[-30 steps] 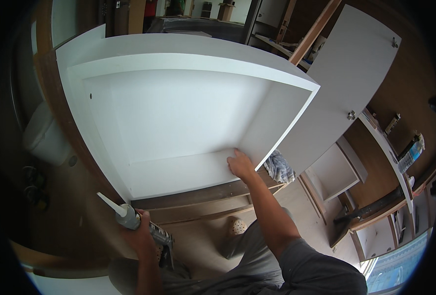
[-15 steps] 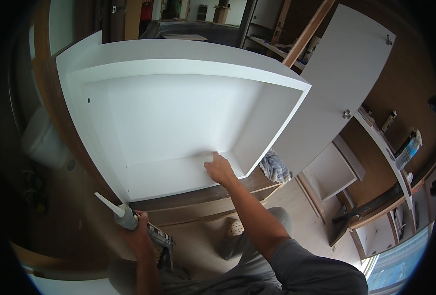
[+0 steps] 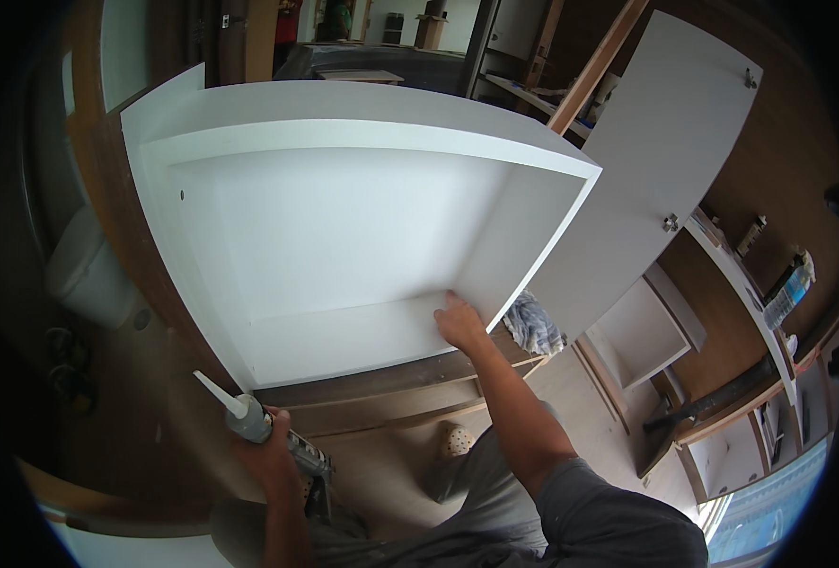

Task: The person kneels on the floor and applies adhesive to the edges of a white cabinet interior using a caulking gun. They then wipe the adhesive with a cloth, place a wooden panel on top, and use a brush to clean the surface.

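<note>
White cabinet (image 3: pixel 362 135) surrounds right hand (image 3: pixel 460 324), finger extended; left hand (image 3: pixel 273 452) clasps caulking gun (image 3: pixel 250 420).

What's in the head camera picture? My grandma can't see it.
A person's right hand reaches into an open white cabinet, near its lower right inside corner. The left hand holds a caulking gun, pale nozzle pointing up and left; a crumpled cloth lies beside the cabinet.

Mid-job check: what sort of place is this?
Probably a room under renovation, or perhaps a workshop: the left hand holds a caulking gun, an open white cabinet sits in front, and a grey panel with metal hinges stands to its right.
</note>
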Action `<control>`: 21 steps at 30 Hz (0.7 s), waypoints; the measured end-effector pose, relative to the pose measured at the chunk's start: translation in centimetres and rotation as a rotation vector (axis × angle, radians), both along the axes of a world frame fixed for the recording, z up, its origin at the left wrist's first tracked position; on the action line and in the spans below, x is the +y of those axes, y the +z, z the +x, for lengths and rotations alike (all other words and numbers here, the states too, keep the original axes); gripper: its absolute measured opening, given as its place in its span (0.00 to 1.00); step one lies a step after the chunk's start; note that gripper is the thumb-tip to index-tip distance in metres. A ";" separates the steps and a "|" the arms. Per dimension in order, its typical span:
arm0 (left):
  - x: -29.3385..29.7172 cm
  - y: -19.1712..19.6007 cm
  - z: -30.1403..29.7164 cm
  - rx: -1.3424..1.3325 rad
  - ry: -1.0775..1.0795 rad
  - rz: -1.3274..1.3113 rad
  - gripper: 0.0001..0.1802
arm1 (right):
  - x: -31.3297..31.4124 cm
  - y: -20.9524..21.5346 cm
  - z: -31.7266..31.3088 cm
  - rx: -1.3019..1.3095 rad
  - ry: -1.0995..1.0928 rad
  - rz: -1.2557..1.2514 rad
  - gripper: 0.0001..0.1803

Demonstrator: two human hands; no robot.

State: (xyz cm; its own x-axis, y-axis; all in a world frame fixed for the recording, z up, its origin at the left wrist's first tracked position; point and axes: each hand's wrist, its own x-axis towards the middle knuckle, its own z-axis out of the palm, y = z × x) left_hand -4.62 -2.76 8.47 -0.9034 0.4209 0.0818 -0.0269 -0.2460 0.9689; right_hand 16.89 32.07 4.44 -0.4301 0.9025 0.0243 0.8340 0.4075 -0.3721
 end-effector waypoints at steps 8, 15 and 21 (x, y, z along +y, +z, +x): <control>-0.2 -0.4 -0.1 -0.033 -0.025 -0.028 0.21 | -0.6 2.1 -2.9 -0.031 -0.030 -0.133 0.33; 0.0 -0.4 0.3 -0.033 0.006 -0.007 0.22 | -4.8 3.9 -5.0 0.187 -0.203 -0.226 0.41; -0.3 -1.0 -0.3 -0.005 -0.006 -0.031 0.20 | -4.8 3.8 -3.5 0.231 -0.271 -0.172 0.42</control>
